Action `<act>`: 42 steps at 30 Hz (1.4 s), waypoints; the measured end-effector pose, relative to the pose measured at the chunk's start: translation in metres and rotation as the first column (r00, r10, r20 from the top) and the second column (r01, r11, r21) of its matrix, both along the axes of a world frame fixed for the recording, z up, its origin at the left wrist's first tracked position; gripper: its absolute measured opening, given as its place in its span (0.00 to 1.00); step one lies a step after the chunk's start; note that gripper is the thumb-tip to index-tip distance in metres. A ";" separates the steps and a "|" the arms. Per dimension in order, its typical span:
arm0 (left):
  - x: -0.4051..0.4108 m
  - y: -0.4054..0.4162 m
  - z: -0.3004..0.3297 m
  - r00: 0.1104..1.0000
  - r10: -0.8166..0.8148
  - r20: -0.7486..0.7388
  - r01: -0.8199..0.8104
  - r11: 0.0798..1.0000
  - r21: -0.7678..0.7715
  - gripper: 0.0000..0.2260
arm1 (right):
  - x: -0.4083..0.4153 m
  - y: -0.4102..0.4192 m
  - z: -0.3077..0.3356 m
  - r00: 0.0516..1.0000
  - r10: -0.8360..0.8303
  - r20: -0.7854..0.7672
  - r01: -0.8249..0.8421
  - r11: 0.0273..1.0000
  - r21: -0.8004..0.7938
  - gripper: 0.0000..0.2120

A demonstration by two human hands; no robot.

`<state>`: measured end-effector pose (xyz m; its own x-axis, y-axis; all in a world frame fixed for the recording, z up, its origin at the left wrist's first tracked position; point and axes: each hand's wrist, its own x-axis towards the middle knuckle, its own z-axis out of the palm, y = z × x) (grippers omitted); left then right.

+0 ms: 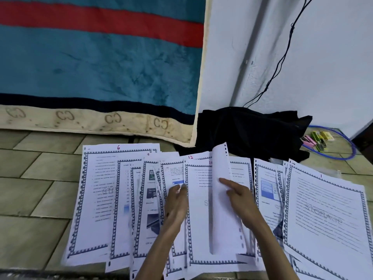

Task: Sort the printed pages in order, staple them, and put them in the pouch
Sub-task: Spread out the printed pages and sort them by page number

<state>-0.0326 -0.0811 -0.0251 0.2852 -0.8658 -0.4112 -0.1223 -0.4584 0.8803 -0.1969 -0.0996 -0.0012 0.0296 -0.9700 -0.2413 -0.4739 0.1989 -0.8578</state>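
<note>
Head view: white blue-bordered printed pages (201,209) fanned across tiled floor (40,188).
Right hand (240,197): pinching a curled sheet (220,199) (standing on edge).
Left hand (176,203): fingers relaxed, resting on pages.

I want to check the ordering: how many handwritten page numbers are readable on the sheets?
3 clearly: 6 on the far-left sheet, 12 at the centre sheets' top edge, 1 on the far-right sheet. A fourth beside the lifted sheet is partly hidden; overlaps cover others.

Tiled floor (36,199), fanned printed pages (323,211), black cloth (252,130), blue hoop (347,150), hanging blanket's hem (96,120) touching it
</note>
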 end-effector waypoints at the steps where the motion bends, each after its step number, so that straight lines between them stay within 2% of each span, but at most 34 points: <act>1: 0.000 -0.004 0.005 0.998 -0.032 -0.050 0.033 0.999 0.025 0.15 | 0.002 -0.002 0.004 1.000 0.027 0.013 -0.028 0.999 0.032 0.17; 2: -0.002 -0.007 0.009 0.993 -0.033 -0.115 0.038 0.998 0.043 0.19 | 0.006 -0.003 0.009 0.998 0.052 0.029 -0.054 0.997 0.062 0.16; 5: -0.006 -0.014 0.015 0.945 -0.009 -0.328 0.042 0.995 0.092 0.31 | 0.018 -0.005 0.011 0.993 0.113 -0.022 -0.111 0.991 0.071 0.20; 7: -0.007 -0.014 0.015 0.875 -0.007 -0.484 0.081 0.988 0.133 0.36 | 0.025 -0.005 0.009 0.984 0.122 -0.128 -0.117 0.992 0.050 0.23; 9: -0.003 -0.012 0.018 0.791 0.012 -0.611 0.096 0.985 0.144 0.37 | 0.029 -0.002 0.004 0.976 0.145 -0.164 -0.141 0.989 0.034 0.27; 10: -0.001 -0.011 0.019 0.819 0.011 -0.573 0.081 0.988 0.135 0.34 | 0.030 -0.001 0.002 0.973 0.159 -0.169 -0.157 0.987 0.027 0.30; 11: 0.002 -0.010 0.016 0.897 -0.015 -0.443 0.067 0.993 0.101 0.29 | 0.029 0.000 0.000 0.968 0.173 -0.181 -0.173 0.985 0.020 0.33; 12: 0.007 -0.008 0.012 0.985 -0.032 -0.170 0.043 0.997 0.063 0.24 | 0.028 0.001 0.000 0.964 0.180 -0.196 -0.182 0.983 0.008 0.35; 13: 0.011 -0.007 0.007 0.986 -0.041 0.162 0.039 0.999 0.014 0.20 | 0.028 0.003 0.000 0.960 0.188 -0.207 -0.196 0.980 -0.017 0.36; 14: 0.015 -0.005 0.004 0.919 -0.062 0.389 0.070 0.998 -0.007 0.17 | 0.027 0.004 0.001 0.957 0.190 -0.217 -0.203 0.978 -0.040 0.36; 15: 0.018 -0.005 0.002 0.863 -0.085 0.497 0.086 0.996 0.021 0.17 | 0.027 0.004 0.003 0.955 0.193 -0.224 -0.210 0.976 -0.056 0.35; 16: 0.020 -0.005 0.000 0.844 -0.108 0.526 0.084 0.994 0.070 0.17 | 0.027 0.004 0.004 0.954 0.198 -0.224 -0.214 0.976 -0.048 0.32; 19: 0.026 -0.009 -0.007 0.850 -0.097 0.518 0.060 0.994 0.089 0.20 | 0.028 0.004 0.004 0.964 0.218 -0.151 -0.217 0.976 0.019 0.24; 21: 0.028 -0.013 -0.009 0.868 -0.024 0.495 -0.001 0.999 0.051 0.20 | 0.029 0.003 0.004 0.970 0.195 -0.147 -0.190 0.980 0.050 0.22; 24: 0.032 -0.012 0.002 0.840 0.052 0.540 -0.064 0.998 0.004 0.15 | 0.028 0.000 0.003 0.975 0.175 -0.138 -0.168 0.984 0.062 0.22; 27: 0.030 -0.009 0.015 0.914 0.065 0.400 -0.013 0.991 -0.130 0.09 | 0.027 -0.001 0.003 0.974 0.177 -0.144 -0.169 0.983 0.068 0.21; 31: 0.016 -0.009 0.025 0.986 0.020 0.163 0.011 0.981 -0.191 0.09 | 0.025 0.000 0.006 0.977 0.173 -0.123 -0.161 0.982 0.096 0.20; 33: 0.007 -0.009 0.025 0.995 -0.039 0.092 0.054 0.985 -0.166 0.16 | 0.025 0.000 0.007 0.977 0.184 -0.106 -0.174 0.980 0.095 0.18; 35: -0.003 -0.007 0.026 0.991 -0.117 0.072 0.128 0.976 -0.174 0.17 | 0.026 -0.001 0.010 0.983 0.167 -0.073 -0.159 0.981 0.109 0.17; 37: -0.012 -0.003 0.028 0.973 -0.200 0.116 0.220 0.955 -0.198 0.14 | 0.026 -0.001 0.014 0.986 0.155 -0.057 -0.147 0.981 0.124 0.24; 38: -0.017 -0.002 0.027 0.962 -0.239 0.129 0.262 0.942 -0.210 0.13 | 0.026 0.000 0.013 0.986 0.160 -0.044 -0.154 0.981 0.115 0.24; 41: -0.018 -0.003 0.022 0.963 -0.263 0.063 0.270 0.945 -0.182 0.11 | 0.022 -0.002 0.007 0.983 0.184 -0.016 -0.183 0.981 0.058 0.12; 42: -0.014 -0.003 0.020 0.973 -0.228 0.024 0.229 0.958 -0.175 0.11 | 0.021 -0.001 0.006 0.981 0.190 -0.023 -0.189 0.981 0.044 0.14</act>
<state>-0.0471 -0.0839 -0.0051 0.0728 -0.9664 -0.2467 -0.2091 -0.2566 0.9436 -0.1760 -0.1010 0.0047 0.2049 -0.9367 -0.2839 -0.5296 0.1378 -0.8370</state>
